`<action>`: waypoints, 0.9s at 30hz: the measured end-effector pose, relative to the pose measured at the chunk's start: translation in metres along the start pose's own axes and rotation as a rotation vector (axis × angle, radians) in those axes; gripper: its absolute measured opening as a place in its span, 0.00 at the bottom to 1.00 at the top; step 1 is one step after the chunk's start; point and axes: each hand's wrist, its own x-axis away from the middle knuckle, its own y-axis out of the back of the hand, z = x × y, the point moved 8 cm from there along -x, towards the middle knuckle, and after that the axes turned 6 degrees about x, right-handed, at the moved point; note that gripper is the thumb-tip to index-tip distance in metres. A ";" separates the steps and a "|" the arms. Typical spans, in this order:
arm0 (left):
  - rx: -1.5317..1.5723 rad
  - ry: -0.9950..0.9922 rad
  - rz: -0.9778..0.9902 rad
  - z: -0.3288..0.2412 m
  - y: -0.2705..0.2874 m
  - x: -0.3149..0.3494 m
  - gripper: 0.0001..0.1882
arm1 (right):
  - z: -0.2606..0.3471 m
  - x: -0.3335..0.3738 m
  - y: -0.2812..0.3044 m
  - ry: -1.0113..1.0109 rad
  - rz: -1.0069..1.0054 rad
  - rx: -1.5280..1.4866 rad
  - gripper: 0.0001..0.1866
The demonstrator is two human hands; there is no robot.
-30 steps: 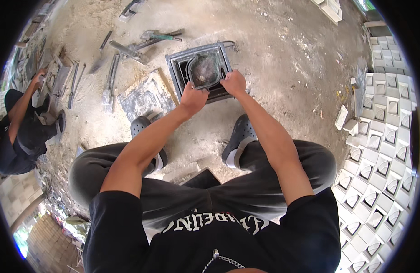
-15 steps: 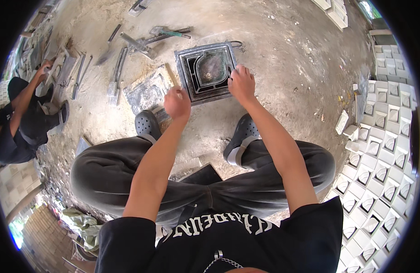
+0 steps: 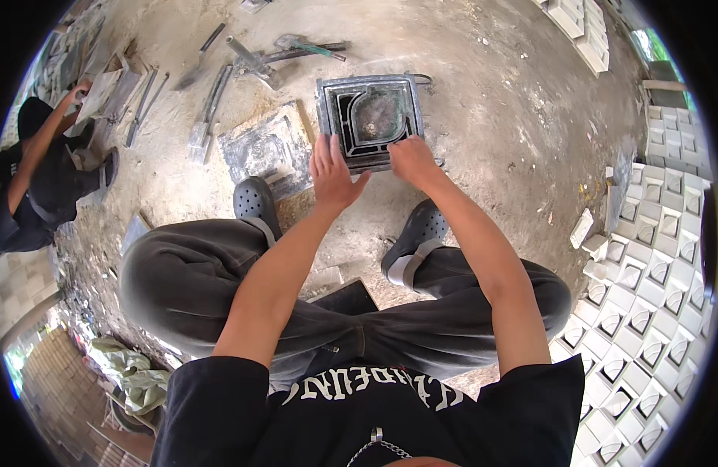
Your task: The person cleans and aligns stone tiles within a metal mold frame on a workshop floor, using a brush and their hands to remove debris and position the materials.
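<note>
A square grey metal mould (image 3: 326,117) lies on the ground in front of my feet. Inside it sits a dark divider grid (image 3: 348,136) with curved and straight bars around a dusty, rounded middle panel (image 3: 381,113). My left hand (image 3: 333,173) is open, its fingers stretched over the mould's near left corner. At the near right part, my right hand (image 3: 413,162) has its fingers curled together at the grid and rim. Whatever those fingers pinch is hidden. Just left of the mould rests a square, dust-covered plate (image 3: 258,144) with a faint pattern.
Beyond the mould lie a green-handled hammer (image 3: 316,48), a mallet-like tool (image 3: 254,64), a trowel (image 3: 199,62) and a long-handled flat tool (image 3: 207,113). A co-worker (image 3: 52,171) squats at far left. Stacked pale patterned blocks (image 3: 639,311) line the right side.
My left hand has moved right from beside the mould to its near left corner, its fingers opening out. My right hand has come down from the mould's right side toward its near edge.
</note>
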 end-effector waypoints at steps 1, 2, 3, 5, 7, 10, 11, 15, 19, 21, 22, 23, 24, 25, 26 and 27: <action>-0.040 -0.087 0.001 -0.006 0.006 -0.005 0.54 | 0.001 -0.004 -0.003 0.015 0.025 0.028 0.05; -0.067 -0.143 0.025 -0.009 0.004 -0.007 0.54 | 0.001 -0.004 -0.007 0.031 0.051 0.057 0.05; -0.094 -0.197 0.049 -0.016 0.000 -0.008 0.54 | -0.001 -0.004 -0.010 0.047 0.077 0.086 0.06; -0.100 -0.305 0.077 -0.027 0.002 -0.013 0.52 | 0.001 -0.005 -0.006 0.133 0.041 0.087 0.06; -0.182 -0.354 0.135 -0.031 -0.009 -0.016 0.51 | 0.000 -0.006 -0.005 0.210 0.011 0.125 0.07; -0.204 -0.397 0.154 -0.030 -0.017 -0.017 0.47 | 0.000 -0.010 -0.008 0.355 0.011 0.229 0.06; -0.192 -0.400 0.155 -0.029 -0.019 -0.017 0.46 | 0.002 -0.011 -0.008 0.421 -0.033 0.241 0.06; -0.185 -0.407 0.151 -0.021 -0.025 -0.013 0.47 | 0.011 -0.006 -0.017 0.605 -0.079 0.295 0.04; -0.227 -0.404 0.134 -0.028 -0.025 -0.022 0.49 | -0.002 -0.012 -0.009 0.601 -0.165 0.241 0.04; -0.230 -0.398 0.130 -0.023 -0.026 -0.019 0.50 | 0.007 -0.008 -0.015 0.657 -0.086 0.284 0.04; -0.226 -0.398 0.139 -0.022 -0.026 -0.019 0.50 | 0.010 -0.007 -0.016 0.678 -0.047 0.309 0.04; -0.222 -0.397 0.148 -0.021 -0.026 -0.019 0.50 | 0.008 -0.008 -0.016 0.663 -0.071 0.281 0.04; -0.218 -0.396 0.158 -0.020 -0.026 -0.018 0.50 | 0.006 -0.009 -0.016 0.647 -0.096 0.253 0.04; -0.185 -0.382 0.153 -0.022 -0.023 -0.019 0.49 | 0.005 -0.010 -0.012 0.634 -0.118 0.225 0.04; -0.153 -0.369 0.149 -0.025 -0.019 -0.020 0.47 | 0.003 -0.010 -0.009 0.606 -0.138 0.232 0.04; -0.122 -0.357 0.145 -0.027 -0.017 -0.021 0.46 | 0.000 -0.009 -0.005 0.577 -0.158 0.239 0.04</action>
